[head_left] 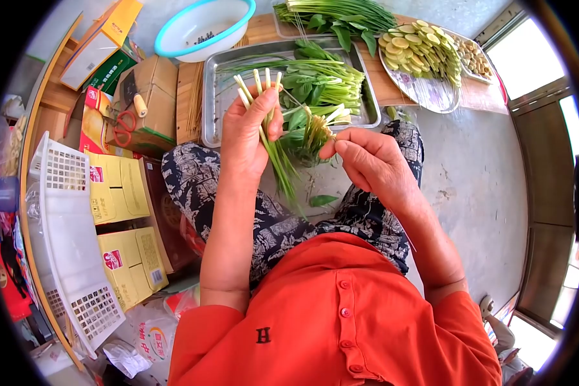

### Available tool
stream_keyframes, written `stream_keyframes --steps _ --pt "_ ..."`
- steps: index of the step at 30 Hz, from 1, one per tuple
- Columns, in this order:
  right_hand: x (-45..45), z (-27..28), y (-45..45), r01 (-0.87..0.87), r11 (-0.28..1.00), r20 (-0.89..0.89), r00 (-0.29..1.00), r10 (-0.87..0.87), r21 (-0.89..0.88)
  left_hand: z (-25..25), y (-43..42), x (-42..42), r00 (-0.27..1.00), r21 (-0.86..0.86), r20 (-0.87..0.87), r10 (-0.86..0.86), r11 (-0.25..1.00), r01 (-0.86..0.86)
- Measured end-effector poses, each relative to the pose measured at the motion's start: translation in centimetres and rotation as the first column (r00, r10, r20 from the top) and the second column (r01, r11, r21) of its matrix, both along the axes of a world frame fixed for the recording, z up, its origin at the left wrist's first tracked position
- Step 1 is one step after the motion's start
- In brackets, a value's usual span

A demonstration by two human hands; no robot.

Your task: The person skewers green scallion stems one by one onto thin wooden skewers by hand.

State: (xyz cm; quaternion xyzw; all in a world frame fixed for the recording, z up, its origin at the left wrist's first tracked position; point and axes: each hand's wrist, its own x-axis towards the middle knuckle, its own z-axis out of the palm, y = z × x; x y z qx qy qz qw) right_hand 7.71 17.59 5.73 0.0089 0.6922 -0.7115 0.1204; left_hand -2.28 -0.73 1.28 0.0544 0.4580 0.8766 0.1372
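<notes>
My left hand [252,132] is closed round several green stalks [273,151] with pale ends pointing up, and a thin skewer reaches from its fingers toward the right. A bunch of greens [315,136] threaded on thin sticks hangs between my hands. My right hand [374,161] pinches at the right edge of this bunch, thumb and forefinger together; what lies between the fingertips is too small to make out. Behind them a metal tray [212,90] holds leafy greens [328,80].
A blue-rimmed bowl [206,50] stands at the back left, with a plate of sliced vegetables [421,51] at the back right. Cardboard boxes [157,90], red scissors [125,127] and a white plastic basket [74,219] are at the left. A leaf [323,201] lies below my hands.
</notes>
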Motion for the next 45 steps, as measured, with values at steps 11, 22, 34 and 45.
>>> stream_keyframes --steps 11,22,34,45 --pt "0.4 0.0 0.3 -0.016 1.0 0.009 1.0 0.016 0.008 -0.2 -0.8 -0.6 0.999 -0.099 -0.026 -0.04 0.994 0.037" --pt "-0.6 -0.4 0.2 0.031 1.0 0.005 1.0 -0.031 -0.005 -0.6 0.4 0.4 0.993 -0.115 0.001 -0.115 0.987 0.114" --pt "-0.1 -1.0 1.1 0.053 0.997 0.008 0.999 -0.053 -0.051 -2.5 -1.4 -1.1 0.997 -0.126 -0.004 0.08 0.989 -0.08" --pt "0.0 -0.5 0.1 -0.003 1.0 -0.013 1.0 0.003 0.015 -1.1 -0.4 -0.1 0.999 -0.104 0.024 0.026 0.994 -0.024"
